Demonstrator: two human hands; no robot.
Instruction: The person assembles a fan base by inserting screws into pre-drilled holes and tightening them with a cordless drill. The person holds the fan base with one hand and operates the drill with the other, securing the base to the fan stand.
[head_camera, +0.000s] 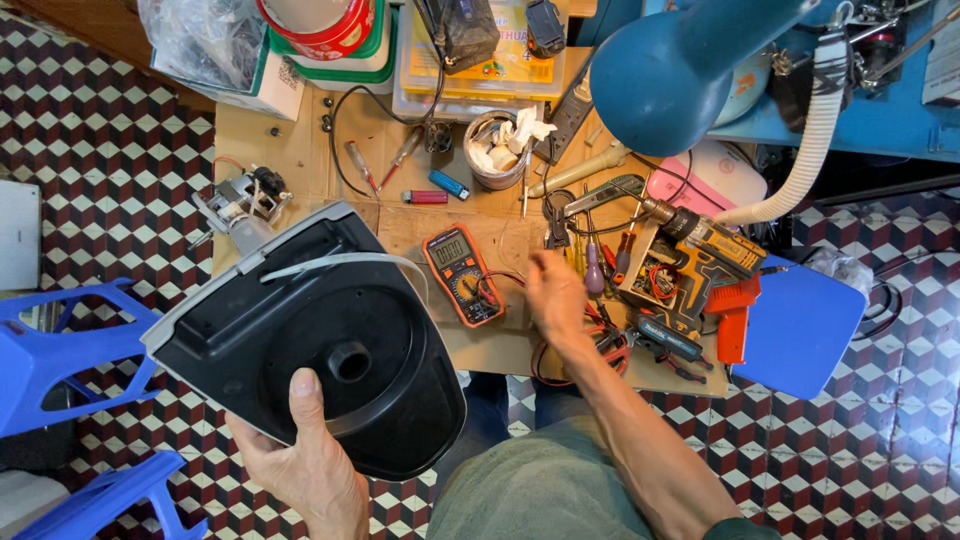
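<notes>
Over cluttered workbench (300, 150): left hand (305, 465) grips black appliance housing (320, 340); right hand (555, 295), blurred, grip unclear, hovers beside orange multimeter (460, 272).

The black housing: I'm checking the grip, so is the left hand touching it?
Touching. The head view shows the left hand gripping the black housing, thumb pressed flat on its face near the round hub.

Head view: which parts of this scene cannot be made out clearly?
- Right hand: blurred; whether its fingers touch anything on the table cannot be told.
- Left hand: only the thumb shows on the black housing; the housing hides the other fingers.
- Multimeter: its screen is too small to make out.
- Blue lamp: hides the table behind it; the top edge cuts it off.
</notes>
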